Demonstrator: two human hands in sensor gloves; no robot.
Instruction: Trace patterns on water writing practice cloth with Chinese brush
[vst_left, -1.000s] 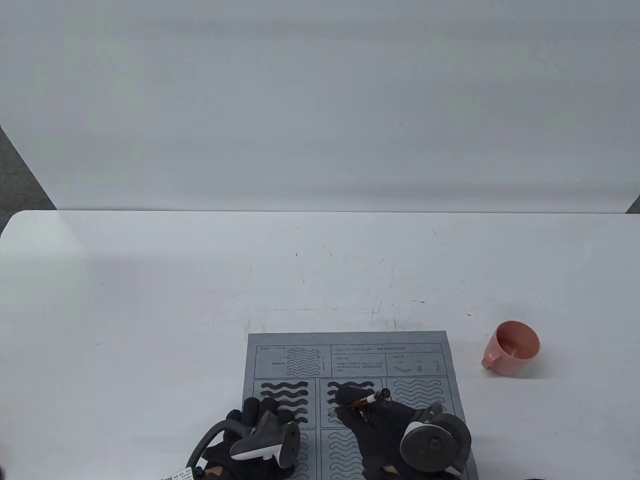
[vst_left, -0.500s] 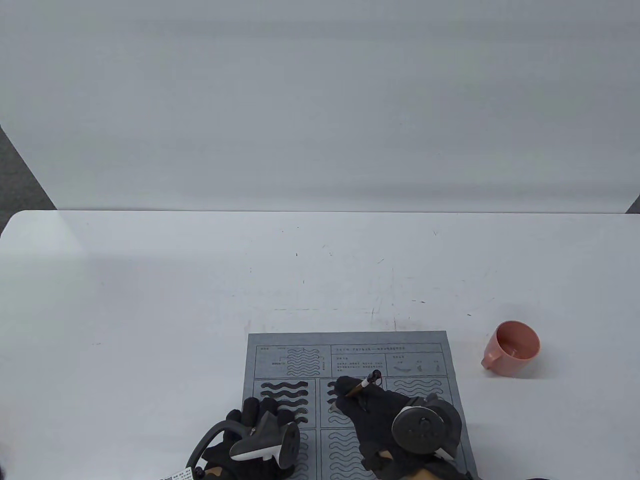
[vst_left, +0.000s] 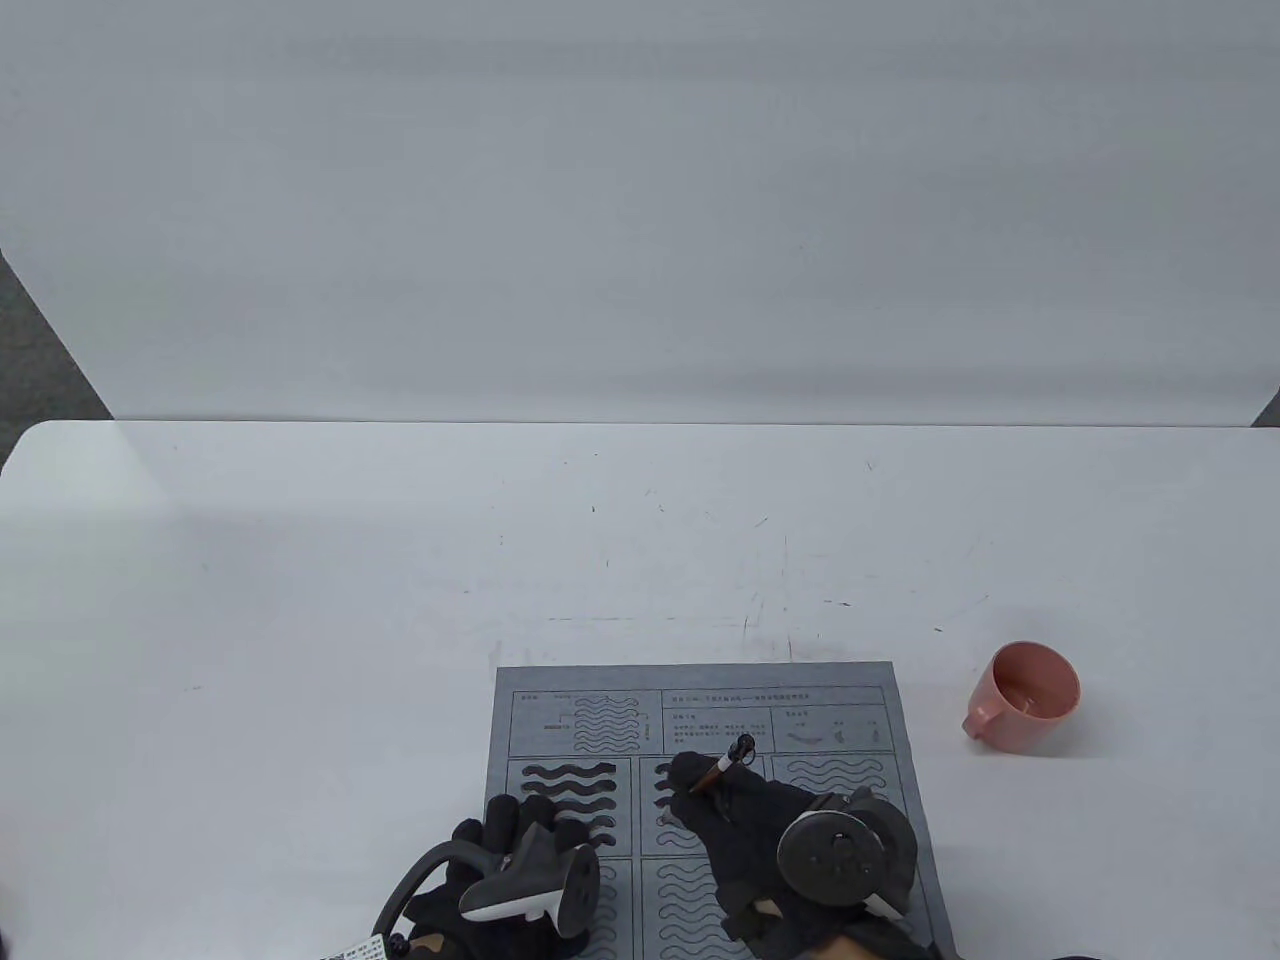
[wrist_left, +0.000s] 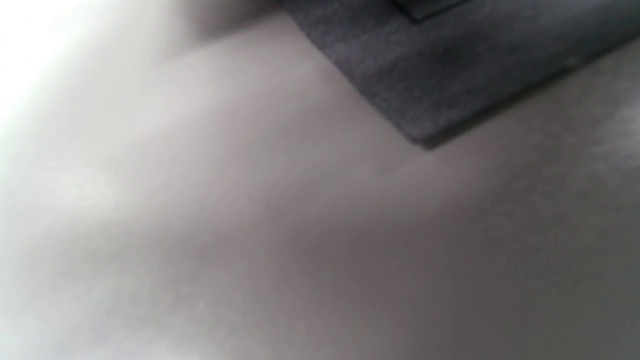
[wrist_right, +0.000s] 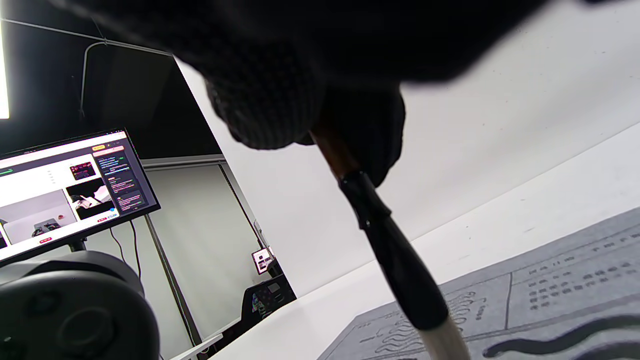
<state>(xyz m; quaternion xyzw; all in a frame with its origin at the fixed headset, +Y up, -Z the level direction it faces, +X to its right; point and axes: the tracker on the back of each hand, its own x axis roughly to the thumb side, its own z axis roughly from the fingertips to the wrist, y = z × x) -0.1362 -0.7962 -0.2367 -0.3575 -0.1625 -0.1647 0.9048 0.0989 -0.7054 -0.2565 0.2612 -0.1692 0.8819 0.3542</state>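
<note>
A grey practice cloth printed with boxed wavy patterns lies at the table's front edge. Dark wet strokes fill its upper left box. My right hand grips the Chinese brush over the middle box, where dark strokes show at the hand's left. In the right wrist view my fingers hold the brush handle, and its pale bristles point down at the cloth. My left hand rests on the cloth's left side. The left wrist view shows only a blurred cloth corner.
A pink cup stands on the white table to the right of the cloth. A white backdrop wall rises behind the table. A monitor and my left hand's tracker show in the right wrist view.
My right hand with the brush has shifted up and left over the middle box, and the brush handle stands steeper. My left hand has not moved.
</note>
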